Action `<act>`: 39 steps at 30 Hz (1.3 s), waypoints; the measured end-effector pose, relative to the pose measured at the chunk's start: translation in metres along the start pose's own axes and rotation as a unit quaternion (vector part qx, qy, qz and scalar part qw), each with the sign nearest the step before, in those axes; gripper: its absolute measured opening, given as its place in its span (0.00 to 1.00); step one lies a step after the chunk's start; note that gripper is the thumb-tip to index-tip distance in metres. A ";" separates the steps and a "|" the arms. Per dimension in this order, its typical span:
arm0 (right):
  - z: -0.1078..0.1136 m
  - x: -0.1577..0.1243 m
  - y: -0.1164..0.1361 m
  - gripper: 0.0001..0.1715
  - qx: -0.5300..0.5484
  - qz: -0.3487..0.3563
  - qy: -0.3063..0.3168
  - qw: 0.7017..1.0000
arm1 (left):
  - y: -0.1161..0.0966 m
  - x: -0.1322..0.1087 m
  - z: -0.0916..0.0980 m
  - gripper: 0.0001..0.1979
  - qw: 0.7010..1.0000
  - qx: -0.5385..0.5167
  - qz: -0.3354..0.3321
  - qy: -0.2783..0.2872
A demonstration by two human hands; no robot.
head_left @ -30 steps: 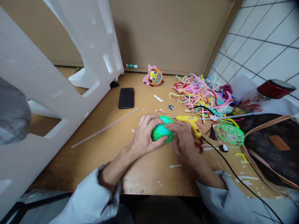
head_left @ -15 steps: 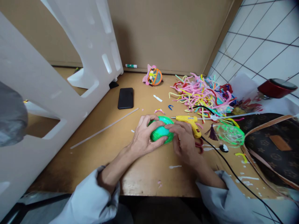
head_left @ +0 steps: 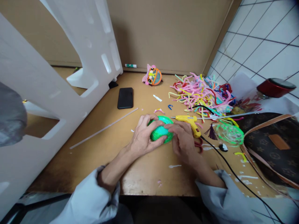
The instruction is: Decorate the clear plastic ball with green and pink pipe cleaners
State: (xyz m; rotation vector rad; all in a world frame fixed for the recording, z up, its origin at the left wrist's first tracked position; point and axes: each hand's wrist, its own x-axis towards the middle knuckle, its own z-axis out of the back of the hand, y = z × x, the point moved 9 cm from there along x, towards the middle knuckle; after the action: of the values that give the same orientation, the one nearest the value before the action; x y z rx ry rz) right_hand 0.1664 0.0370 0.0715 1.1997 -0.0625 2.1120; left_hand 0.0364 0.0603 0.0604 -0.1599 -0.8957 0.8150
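Green ball (head_left: 160, 133), streaked with turquoise, sits between my two hands, low over the table (head_left: 140, 177); I cannot tell if its underside rests there. Left hand (head_left: 143, 133): curved around the ball's left side, fingers over the top, thumb along the near side, holding it. Right hand (head_left: 183, 140): fingers bunched narrow, tips touching the ball's right side; I cannot tell whether they pinch anything small.

Just beyond my right hand lies a yellow glue gun (head_left: 187, 118), nozzle pointing left toward the ball's far edge. Red-handled scissors (head_left: 199, 145) lie just right of that hand, partly covered by it. Further right: a clear, green-laced piece (head_left: 230, 135), then a brown patterned bag (head_left: 275, 149).

Ahead of my right hand, a tangled heap of fuzzy coloured stems (head_left: 203, 93). Ahead of my left: a black phone-like slab (head_left: 125, 98) and, farther off, a pink-and-orange figure (head_left: 153, 75). Left of it, one translucent rod (head_left: 104, 128) lies slantwise.
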 end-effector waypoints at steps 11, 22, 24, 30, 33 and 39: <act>-0.001 0.001 0.001 0.21 0.005 0.001 0.005 1.000 | 0.005 -0.003 -0.002 0.21 1.000 -0.004 0.007 -0.017; -0.002 0.001 -0.002 0.22 0.017 -0.009 0.011 1.000 | 0.004 -0.002 -0.005 0.17 1.000 0.009 0.009 0.002; -0.003 0.000 -0.004 0.23 0.027 -0.017 0.016 0.999 | 0.005 -0.001 -0.005 0.17 1.000 0.006 0.014 0.005; 0.001 -0.005 -0.015 0.22 0.150 -0.086 -0.021 0.985 | 0.004 -0.001 -0.003 0.17 1.000 0.000 0.017 0.003; -0.001 -0.009 -0.026 0.20 0.240 -0.155 -0.034 0.958 | 0.002 -0.001 -0.001 0.17 1.000 -0.001 0.006 -0.007; -0.005 -0.010 -0.029 0.18 0.269 -0.181 -0.020 0.946 | 0.001 0.000 0.000 0.16 1.000 -0.001 -0.001 -0.011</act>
State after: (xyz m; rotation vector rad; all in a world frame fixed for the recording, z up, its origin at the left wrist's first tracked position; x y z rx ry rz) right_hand 0.1830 0.0557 0.0528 1.4291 0.7068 1.8238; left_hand 0.0358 0.0609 0.0600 -0.1511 -0.9180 0.8152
